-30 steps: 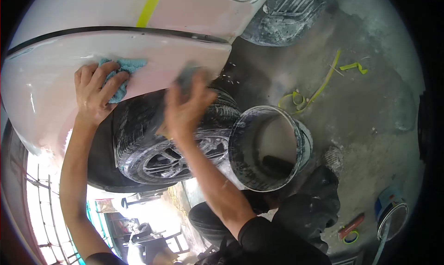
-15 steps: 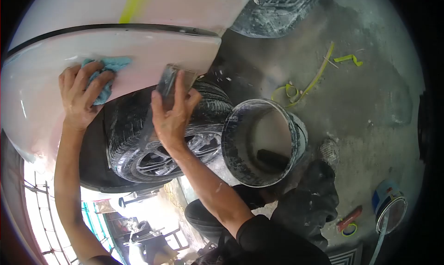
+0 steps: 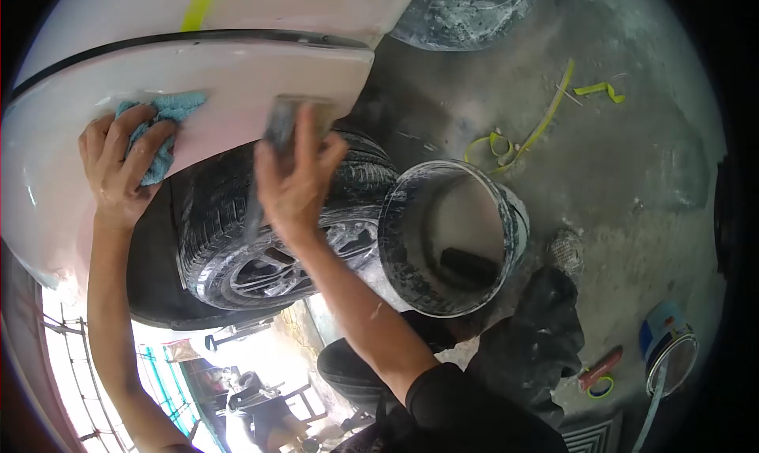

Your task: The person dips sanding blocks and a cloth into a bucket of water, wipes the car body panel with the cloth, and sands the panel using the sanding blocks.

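Observation:
On the pale, pinkish fender (image 3: 237,73) of a car, my left hand (image 3: 115,172) presses a crumpled light-blue cloth (image 3: 180,103), its fingers curled over it. My right hand (image 3: 296,192) grips a grey sanding block (image 3: 279,125) against the fender's lower edge, just above the tyre (image 3: 209,192). Motion blurs both the block and these fingers. A thin grey strip (image 3: 253,216) hangs below the right hand; whether it belongs to the block is unclear.
A bucket (image 3: 387,243) with cloudy water and a dark block (image 3: 468,265) stands beside the wheel. Yellow-green tape strips (image 3: 545,121) lie on the floor. A paint can (image 3: 668,346), a red-handled tool (image 3: 605,366) and a tape roll (image 3: 601,387) are at the lower right.
The left hand and cloth have shifted left in the view. The block has moved slightly up in the right hand's grip area and is more blurred. The camera view has shifted a little.

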Available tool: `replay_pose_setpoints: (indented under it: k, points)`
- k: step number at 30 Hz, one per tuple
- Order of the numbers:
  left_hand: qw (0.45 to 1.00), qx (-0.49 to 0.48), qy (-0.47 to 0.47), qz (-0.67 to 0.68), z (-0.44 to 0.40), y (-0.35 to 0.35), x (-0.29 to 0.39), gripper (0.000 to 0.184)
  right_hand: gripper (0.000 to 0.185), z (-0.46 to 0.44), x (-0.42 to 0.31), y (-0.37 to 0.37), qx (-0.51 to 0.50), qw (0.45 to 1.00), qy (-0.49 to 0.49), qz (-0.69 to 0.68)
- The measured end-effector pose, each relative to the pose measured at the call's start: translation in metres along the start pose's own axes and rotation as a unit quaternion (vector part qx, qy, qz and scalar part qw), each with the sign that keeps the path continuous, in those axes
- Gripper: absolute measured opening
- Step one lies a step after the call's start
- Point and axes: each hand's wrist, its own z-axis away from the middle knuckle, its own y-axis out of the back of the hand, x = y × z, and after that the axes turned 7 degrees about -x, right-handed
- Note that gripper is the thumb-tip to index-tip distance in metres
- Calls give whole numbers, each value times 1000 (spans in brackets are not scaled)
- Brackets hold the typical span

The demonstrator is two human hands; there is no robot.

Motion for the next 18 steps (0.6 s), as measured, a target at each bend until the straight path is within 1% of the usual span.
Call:
replay_pose_setpoints:
  k: [2, 3, 5, 7, 8, 10, 13, 14, 15, 16, 17, 18]
  points:
    - [1000, -13, 7, -4, 4, 1, 1, 33, 72, -39, 17, 17, 56, 989, -129, -47]
    - [1000, -15, 7, -1, 4, 1, 0, 33, 72, -68, 51, 29, 28, 980, -151, -125]
    - [1000, -20, 3, 1, 4, 3, -1, 33, 73, -80, 73, 31, 13, 972, -177, -151]
    - [1000, -21, 10, -4, 6, 4, 0, 32, 74, -67, 58, 26, 44, 982, -178, -44]
    - [1000, -21, 12, -4, 5, 3, 0, 32, 75, -48, 23, 24, 34, 983, -181, -19]
    - [1000, -20, 12, 5, 3, 4, 0, 32, 73, -9, -9, 11, 17, 998, -55, 10]
    - [1000, -15, 9, 3, 3, 0, 1, 32, 73, -21, 20, 13, 24, 997, -76, -16]
    - [1000, -14, 10, -1, 4, 0, 0, 32, 70, -40, 47, 17, 30, 989, -134, -54]
    - [1000, -15, 7, 0, 4, -1, 0, 31, 67, -65, 81, 25, 37, 977, -190, -91]
    - [1000, -14, 4, 0, 2, 0, 0, 31, 63, -89, 117, 33, -7, 917, -307, -255]
    - [1000, -11, 3, -2, 1, 2, -1, 31, 59, -103, 138, 40, -52, 816, -408, -407]
    - [1000, -13, 1, 0, 1, 3, -2, 31, 50, -103, 139, 43, -42, 826, -406, -388]
